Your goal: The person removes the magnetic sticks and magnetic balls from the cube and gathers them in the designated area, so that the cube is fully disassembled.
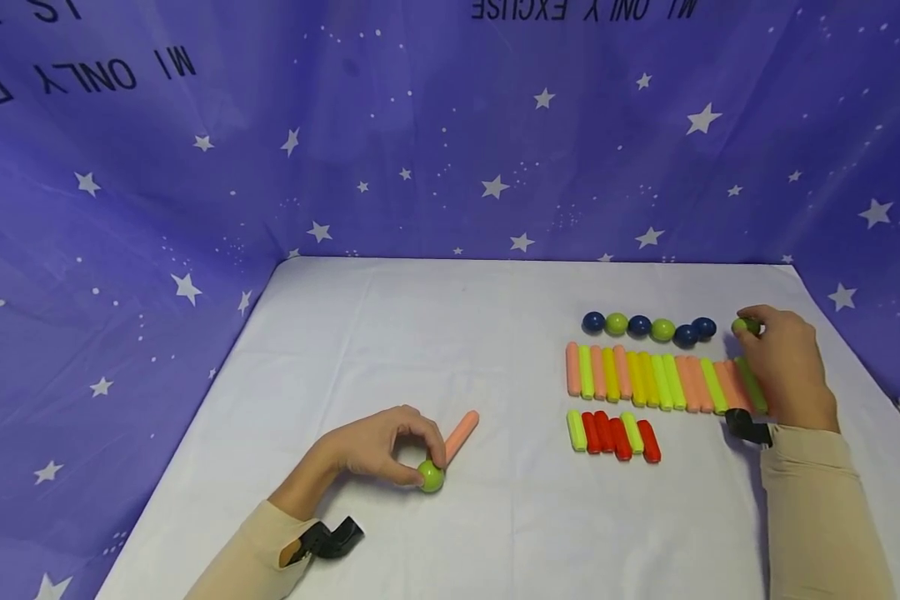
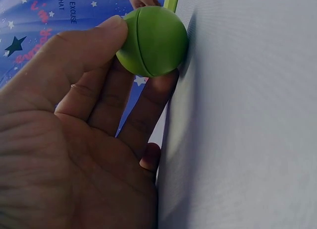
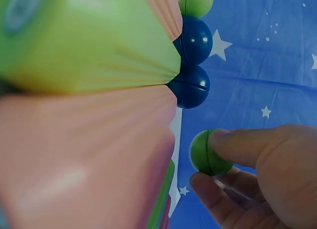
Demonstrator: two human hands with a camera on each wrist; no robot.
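Note:
Thumb and fingers of my left hand [image 1: 382, 447] pinch a green ball [image 1: 431, 478] low over the white table, left of the rows. In the left wrist view a seam runs round this green ball [image 2: 157, 43]. Just behind it lies a pink stick [image 1: 462, 433]. At the far right, my right hand [image 1: 791, 367] pinches another green ball [image 1: 745, 325], with a gap between it and the last dark blue ball [image 1: 704, 327] of a row. The right wrist view shows the thumb on that green ball [image 3: 205, 152] and fingers below it.
Dark blue and green balls [image 1: 640, 326] form the back row. In front lies a long row of pink, green and yellow sticks [image 1: 645, 379], its right end partly under my right hand. Nearer is a shorter row of red and green sticks [image 1: 603, 432]. Starry purple cloth [image 1: 450, 167] hangs behind.

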